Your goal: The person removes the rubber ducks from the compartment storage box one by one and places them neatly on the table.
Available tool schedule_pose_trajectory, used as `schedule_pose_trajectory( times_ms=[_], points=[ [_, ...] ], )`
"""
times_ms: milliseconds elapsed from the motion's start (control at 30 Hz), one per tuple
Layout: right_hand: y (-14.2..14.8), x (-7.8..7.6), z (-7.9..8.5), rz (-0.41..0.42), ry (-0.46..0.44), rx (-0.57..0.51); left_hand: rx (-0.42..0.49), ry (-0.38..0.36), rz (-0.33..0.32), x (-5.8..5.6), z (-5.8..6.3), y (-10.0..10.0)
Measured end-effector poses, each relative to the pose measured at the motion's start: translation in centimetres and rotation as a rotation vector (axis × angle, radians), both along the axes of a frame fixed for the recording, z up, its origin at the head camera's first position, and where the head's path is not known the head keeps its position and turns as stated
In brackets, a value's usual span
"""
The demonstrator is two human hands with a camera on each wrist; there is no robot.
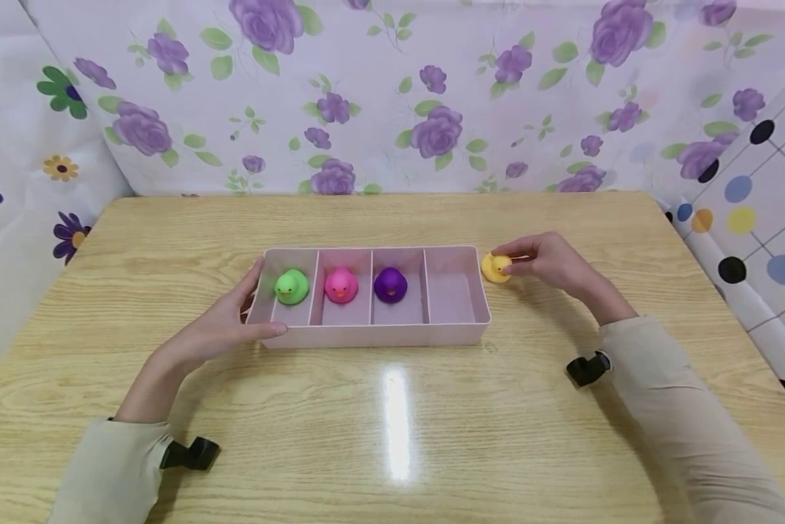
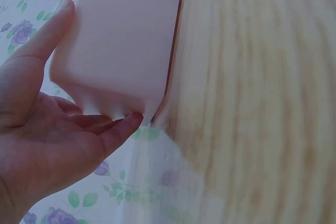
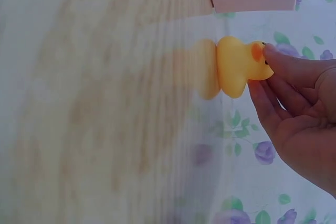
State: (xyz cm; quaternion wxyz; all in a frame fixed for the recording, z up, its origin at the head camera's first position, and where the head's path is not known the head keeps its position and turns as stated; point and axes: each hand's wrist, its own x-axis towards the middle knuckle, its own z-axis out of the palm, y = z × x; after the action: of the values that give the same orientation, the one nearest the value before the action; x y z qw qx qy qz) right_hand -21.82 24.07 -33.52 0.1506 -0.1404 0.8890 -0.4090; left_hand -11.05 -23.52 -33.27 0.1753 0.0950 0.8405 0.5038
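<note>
A pale pink divided box with a row of compartments sits on the table. From left to right it holds a green rubber duck, a pink rubber duck and a purple rubber duck; the rightmost compartment is bare. My left hand grips the box's left end, thumb along the front and fingers against the end wall. Just beyond the right end, my right hand pinches a yellow rubber duck by its head. In the right wrist view, that duck's base meets the tabletop.
The wooden table reflects a bright strip of light in front of the box. Floral sheeting hangs along its back edge, with patterned sheets at both sides. Each sleeve carries a black wrist camera, such as the right one.
</note>
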Motion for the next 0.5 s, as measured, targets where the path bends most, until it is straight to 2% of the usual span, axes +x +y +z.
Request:
schedule_pose_trajectory(
  times_ms=[233,500],
  points=[
    [0.1,0.2,0.7,0.025,0.003,0.021,0.0,-0.006,0.006,0.1,0.0,0.0],
    [0.4,0.6,2.0,-0.015,0.049,0.011,-0.001,-0.003,0.004,0.0,0.0,0.0]
  ],
)
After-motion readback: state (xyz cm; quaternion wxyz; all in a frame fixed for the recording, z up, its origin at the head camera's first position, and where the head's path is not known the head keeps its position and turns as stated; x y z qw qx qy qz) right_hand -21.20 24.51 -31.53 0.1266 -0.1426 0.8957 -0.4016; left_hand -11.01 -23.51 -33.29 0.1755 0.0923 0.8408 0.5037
